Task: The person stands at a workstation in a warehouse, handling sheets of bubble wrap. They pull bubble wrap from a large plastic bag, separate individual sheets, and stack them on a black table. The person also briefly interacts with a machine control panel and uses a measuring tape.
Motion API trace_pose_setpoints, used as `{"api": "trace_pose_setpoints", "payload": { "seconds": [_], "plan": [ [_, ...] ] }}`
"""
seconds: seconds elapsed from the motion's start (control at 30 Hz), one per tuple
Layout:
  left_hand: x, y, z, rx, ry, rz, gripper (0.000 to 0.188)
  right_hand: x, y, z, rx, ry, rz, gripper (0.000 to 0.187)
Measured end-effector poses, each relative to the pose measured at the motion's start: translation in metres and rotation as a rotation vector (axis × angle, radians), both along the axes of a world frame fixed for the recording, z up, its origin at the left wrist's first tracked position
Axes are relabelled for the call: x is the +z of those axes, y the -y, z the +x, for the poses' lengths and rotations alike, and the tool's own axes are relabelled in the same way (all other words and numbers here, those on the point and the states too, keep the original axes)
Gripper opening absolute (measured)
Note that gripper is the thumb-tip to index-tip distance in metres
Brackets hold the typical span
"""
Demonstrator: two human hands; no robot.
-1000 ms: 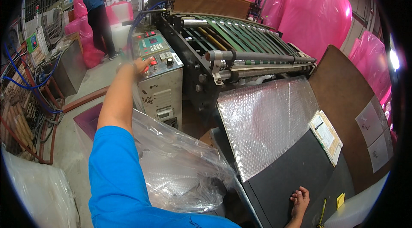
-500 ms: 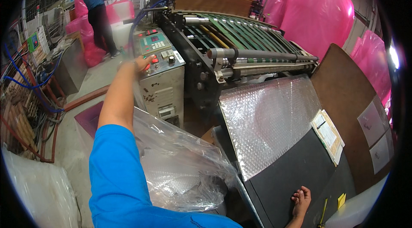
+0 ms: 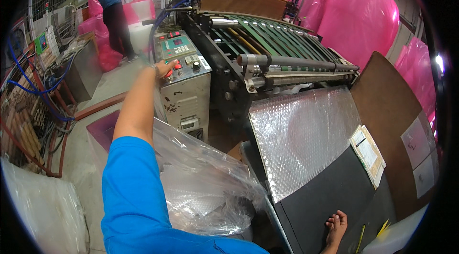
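Observation:
My left hand [image 3: 165, 68] reaches out to the control panel [image 3: 195, 73] of a grey machine cabinet [image 3: 184, 98]. Its fingers stretch over the red buttons [image 3: 177, 64], at or just above them; exact contact is hard to make out. A black knob [image 3: 196, 66] and a green keypad [image 3: 176, 49] lie beside the fingers. My right hand [image 3: 337, 225] rests on the black tabletop [image 3: 318, 196], fingers loosely bent and apart, with nothing in them. Ahead of it lies a silvery bubble-wrap sheet [image 3: 306, 134].
A belted roller machine [image 3: 272, 39] stands beyond the table. Clear plastic film [image 3: 205, 187] hangs at the table's left side. A clipboard with papers [image 3: 367, 153] lies right of the sheet, before a brown board [image 3: 382, 96]. Pink rolls [image 3: 358, 15] stand behind. Another person [image 3: 114, 15] stands far left.
The whole view has shifted slightly, so things sit a little farther right. My left hand stays at the panel's red buttons, and my right hand stays on the table.

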State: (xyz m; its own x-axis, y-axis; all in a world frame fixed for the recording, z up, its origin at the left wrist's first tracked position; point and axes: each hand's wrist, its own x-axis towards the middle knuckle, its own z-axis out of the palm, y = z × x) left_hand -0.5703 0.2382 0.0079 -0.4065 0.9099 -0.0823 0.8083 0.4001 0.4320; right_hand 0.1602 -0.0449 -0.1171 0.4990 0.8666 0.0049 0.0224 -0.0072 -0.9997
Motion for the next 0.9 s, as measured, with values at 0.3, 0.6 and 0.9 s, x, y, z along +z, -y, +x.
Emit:
{"api": "trace_pose_setpoints", "payload": {
  "seconds": [0.3, 0.6, 0.9],
  "plan": [
    [0.007, 0.005, 0.002, -0.018, 0.02, -0.037, 0.101, -0.006, 0.0, 0.007, 0.011, -0.025, 0.004, 0.018],
    [0.013, 0.011, 0.005, 0.011, 0.032, -0.086, 0.097, 0.002, 0.0, -0.001, -0.002, -0.027, -0.02, 0.017],
    [0.017, 0.016, 0.012, -0.024, 0.078, -0.122, 0.092, -0.001, 0.002, 0.003, 0.009, -0.022, -0.014, 0.018]
  ]
}}
